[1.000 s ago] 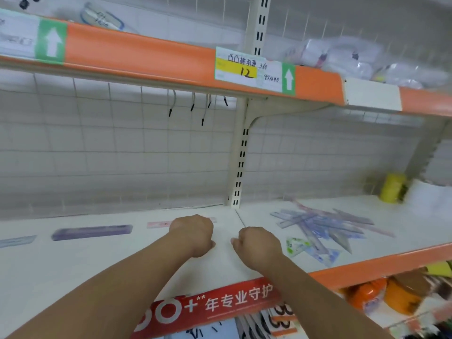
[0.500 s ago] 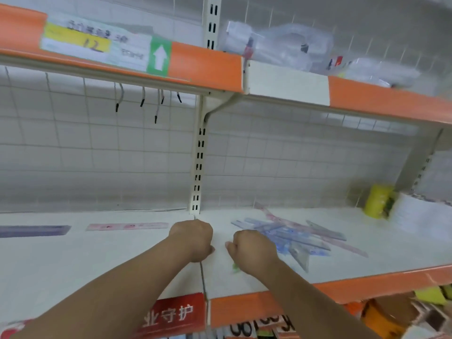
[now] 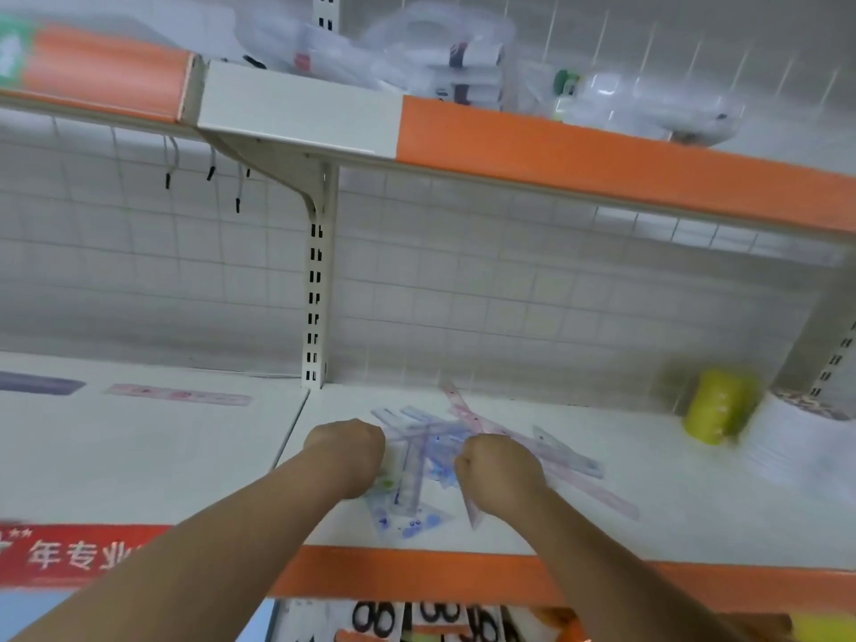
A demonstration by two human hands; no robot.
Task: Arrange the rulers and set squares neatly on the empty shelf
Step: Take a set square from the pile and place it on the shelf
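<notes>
A loose heap of clear blue and pink rulers and set squares [image 3: 426, 449] lies on the white shelf [image 3: 648, 516], right of the upright post. My left hand [image 3: 349, 454] sits at the heap's left edge with fingers curled under. My right hand [image 3: 498, 472] rests on the heap's right half, also curled; the blur hides whether either hand grips a piece. A pink ruler [image 3: 178, 395] and a dark purple ruler [image 3: 39, 386] lie flat in a row on the left shelf section.
A yellow roll [image 3: 718, 405] and a white stack [image 3: 806, 444] stand at the shelf's far right. The post [image 3: 317, 289] and a seam split the shelf. Bagged goods [image 3: 444, 53] fill the upper shelf. Scissors [image 3: 417, 618] hang below the orange front edge.
The view has swung right and both hands have moved right along the shelf, from the seam onto the heap of rulers and set squares. The heap has not visibly shifted.
</notes>
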